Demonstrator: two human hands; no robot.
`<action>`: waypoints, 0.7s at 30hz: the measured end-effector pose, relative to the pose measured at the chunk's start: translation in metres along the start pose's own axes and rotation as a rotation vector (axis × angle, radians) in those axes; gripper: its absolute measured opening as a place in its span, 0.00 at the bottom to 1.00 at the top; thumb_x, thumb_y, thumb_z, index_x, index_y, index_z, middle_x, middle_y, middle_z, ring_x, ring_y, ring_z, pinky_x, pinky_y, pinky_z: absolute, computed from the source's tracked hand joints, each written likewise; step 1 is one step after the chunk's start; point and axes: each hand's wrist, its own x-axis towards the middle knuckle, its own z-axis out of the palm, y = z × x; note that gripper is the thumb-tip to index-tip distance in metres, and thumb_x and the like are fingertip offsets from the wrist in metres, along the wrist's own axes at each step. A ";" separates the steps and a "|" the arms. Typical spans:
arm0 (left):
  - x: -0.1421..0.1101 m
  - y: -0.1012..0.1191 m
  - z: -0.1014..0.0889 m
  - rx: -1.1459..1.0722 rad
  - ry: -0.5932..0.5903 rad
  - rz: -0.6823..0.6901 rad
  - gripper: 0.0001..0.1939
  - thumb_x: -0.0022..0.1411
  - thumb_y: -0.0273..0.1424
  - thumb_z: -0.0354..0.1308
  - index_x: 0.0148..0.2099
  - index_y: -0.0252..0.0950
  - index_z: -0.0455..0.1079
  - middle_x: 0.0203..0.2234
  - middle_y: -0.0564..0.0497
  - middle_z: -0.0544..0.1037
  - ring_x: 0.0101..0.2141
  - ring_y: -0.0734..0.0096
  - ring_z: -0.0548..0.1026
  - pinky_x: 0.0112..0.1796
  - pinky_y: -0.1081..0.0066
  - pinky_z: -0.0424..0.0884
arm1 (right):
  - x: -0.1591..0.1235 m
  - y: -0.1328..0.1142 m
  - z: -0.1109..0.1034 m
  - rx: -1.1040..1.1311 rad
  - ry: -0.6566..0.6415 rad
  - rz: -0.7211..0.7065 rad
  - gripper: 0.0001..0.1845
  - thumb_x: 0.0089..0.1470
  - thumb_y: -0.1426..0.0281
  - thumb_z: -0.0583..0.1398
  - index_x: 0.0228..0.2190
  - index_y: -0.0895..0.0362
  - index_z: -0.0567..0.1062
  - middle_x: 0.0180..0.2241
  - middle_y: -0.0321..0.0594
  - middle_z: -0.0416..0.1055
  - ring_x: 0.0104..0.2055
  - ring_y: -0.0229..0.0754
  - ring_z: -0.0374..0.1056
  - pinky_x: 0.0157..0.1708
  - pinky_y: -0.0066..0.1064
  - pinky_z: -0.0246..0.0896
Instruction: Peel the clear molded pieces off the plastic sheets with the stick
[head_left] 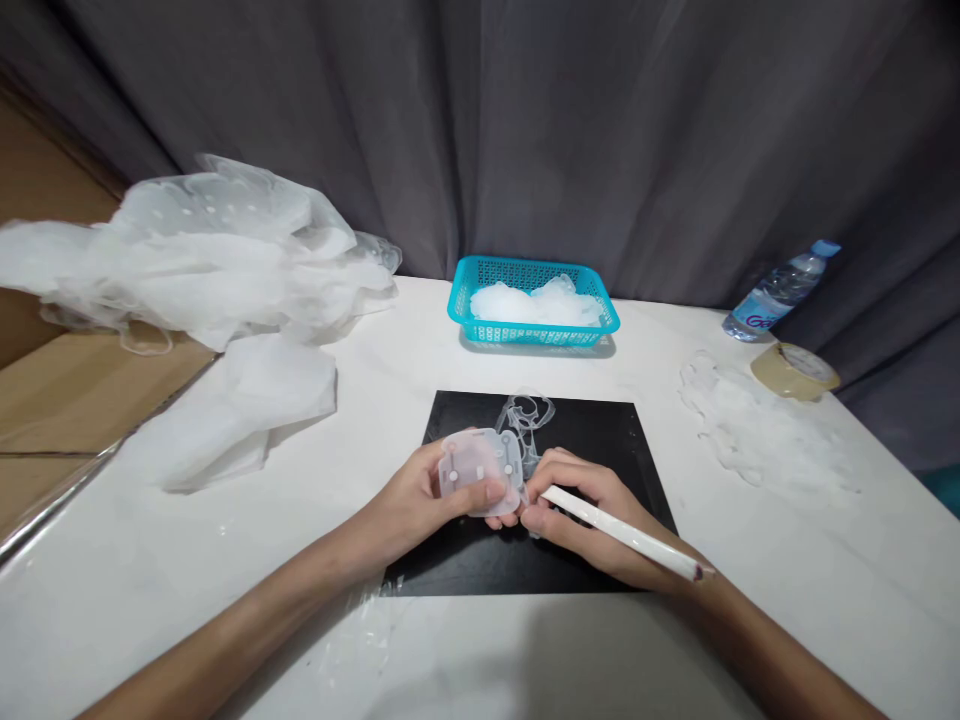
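My left hand point(427, 490) is closed around a translucent, flat, rounded piece point(476, 470), soft plastic or silicone by its look, with small holes and slots. Its thumb presses on the face of the piece. My right hand point(592, 510) grips a slim white pen-like tool point(630, 537), whose back end points toward my right wrist. The tool's working end is hidden by the fingers, close to the right edge of the piece. Clear curled trimmings point(529, 412) lie just behind the hands on a black mat point(600, 430).
A turquoise basket point(536, 333) with whitish translucent pieces stands at the back. A large heap of translucent sheets point(225, 260) covers the left, by a cardboard box point(90, 385). At right are a water bottle point(780, 290), a tape roll point(795, 372) and a translucent pile point(772, 435).
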 end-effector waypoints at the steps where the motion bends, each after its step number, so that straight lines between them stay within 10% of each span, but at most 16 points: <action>1: 0.001 0.001 0.000 -0.016 -0.013 0.013 0.13 0.66 0.39 0.70 0.40 0.34 0.75 0.29 0.50 0.83 0.30 0.70 0.79 0.36 0.74 0.74 | 0.000 -0.001 0.001 0.015 0.021 0.008 0.06 0.64 0.69 0.65 0.33 0.55 0.78 0.32 0.35 0.70 0.37 0.39 0.66 0.42 0.32 0.60; 21: -0.004 0.006 0.004 -0.018 -0.092 -0.038 0.10 0.70 0.36 0.67 0.42 0.34 0.75 0.26 0.51 0.85 0.27 0.70 0.82 0.33 0.74 0.78 | 0.000 0.001 0.006 -0.100 0.141 -0.102 0.03 0.61 0.72 0.67 0.33 0.54 0.80 0.28 0.34 0.70 0.35 0.40 0.66 0.39 0.34 0.61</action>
